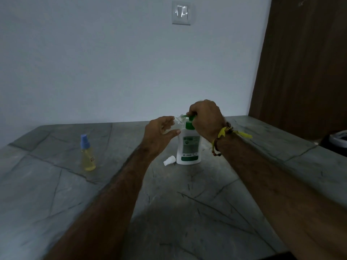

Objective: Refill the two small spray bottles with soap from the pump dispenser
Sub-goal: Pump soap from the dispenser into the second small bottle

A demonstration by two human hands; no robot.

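Soap from the pump dispenser (188, 145) is going into a small clear spray bottle (178, 122), which the left hand (159, 134) is holding tilted with its open neck just under the green nozzle (185, 115). The left fingers (167, 120) are curling round that bottle, thumb below; the right hand (205, 119) is sitting on top of the pump head, its fingers bent over it and pressing down. The dispenser is standing upright on the worktop (187, 203) at about 12 o'clock from the person, and a white spray cap (169, 160) is lying just beside its base at 9 o'clock. Well apart at 10 o'clock, the second spray bottle (87, 153) — blue top on, yellowish liquid inside — is standing by itself.

The likely trouble is spillage: the neck is narrow and the bottle is slanting, so a hard press could send soap past the opening onto the left fingers. Pressing off-centre could also tip the dispenser — nothing is steadying its body.
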